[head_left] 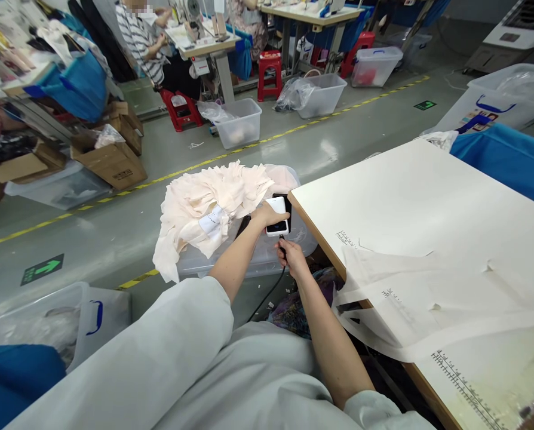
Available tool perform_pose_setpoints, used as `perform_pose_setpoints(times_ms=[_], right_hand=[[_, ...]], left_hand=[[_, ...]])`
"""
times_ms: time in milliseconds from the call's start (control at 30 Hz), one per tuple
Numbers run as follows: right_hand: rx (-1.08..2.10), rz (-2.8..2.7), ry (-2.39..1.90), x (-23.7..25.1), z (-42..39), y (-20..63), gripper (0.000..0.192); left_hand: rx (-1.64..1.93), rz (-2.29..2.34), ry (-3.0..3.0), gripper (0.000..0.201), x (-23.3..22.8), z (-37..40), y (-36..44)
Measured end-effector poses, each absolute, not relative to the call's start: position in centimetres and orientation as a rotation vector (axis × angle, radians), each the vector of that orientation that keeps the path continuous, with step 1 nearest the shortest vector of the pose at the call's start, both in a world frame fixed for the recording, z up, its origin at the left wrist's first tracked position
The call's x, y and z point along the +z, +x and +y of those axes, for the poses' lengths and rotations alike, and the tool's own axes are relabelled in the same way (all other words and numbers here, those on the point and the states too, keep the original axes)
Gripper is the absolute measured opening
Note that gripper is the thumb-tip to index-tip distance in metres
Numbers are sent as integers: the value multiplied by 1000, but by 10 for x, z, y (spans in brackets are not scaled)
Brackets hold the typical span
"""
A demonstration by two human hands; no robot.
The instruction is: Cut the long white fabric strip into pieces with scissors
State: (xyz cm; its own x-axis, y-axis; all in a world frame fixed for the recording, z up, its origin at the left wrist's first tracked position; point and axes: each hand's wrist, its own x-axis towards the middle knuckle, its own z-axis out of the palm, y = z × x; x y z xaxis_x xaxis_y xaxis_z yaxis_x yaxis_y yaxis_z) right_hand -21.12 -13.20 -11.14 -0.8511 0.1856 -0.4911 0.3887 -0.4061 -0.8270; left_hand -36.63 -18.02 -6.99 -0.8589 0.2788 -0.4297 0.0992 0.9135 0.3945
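Right now both hands are out in front, past the near-left corner of the table (428, 197), over a clear plastic bin (258, 257) that stands on the floor. The left hand (263, 215) is curled around a small white device (278, 216) with a dark little screen at its lower end. The device stands nearly upright, long side up and down, just beside the table's left edge. The right hand (292, 257) sits just below it and a bit nearer the body. Its fingers pinch the black cable (271, 289) where it meets the bottom of the device. The cable then hangs down toward the lap.

So the device is straight ahead of both hands. The left hand already holds it, and the right hand touches only its cable end.

A heap of pale peach cloth pieces (204, 209) lies on top of the bin, touching the left hand's far side. White paper pattern sheets (428, 286) lie on the table, well to the right of the hands.
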Motion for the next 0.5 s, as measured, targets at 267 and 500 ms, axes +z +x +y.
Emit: perform_pose_setpoints(times_ms=[267,500], right_hand=[[-2396,1624,838,-118,-134,-214,34],[-2348,1595,834,-121,-130,-224,30]], left_hand=[[431,2629,294,115,-75,-179,-364],[414,2647,257,117,-78,-176,-361]])
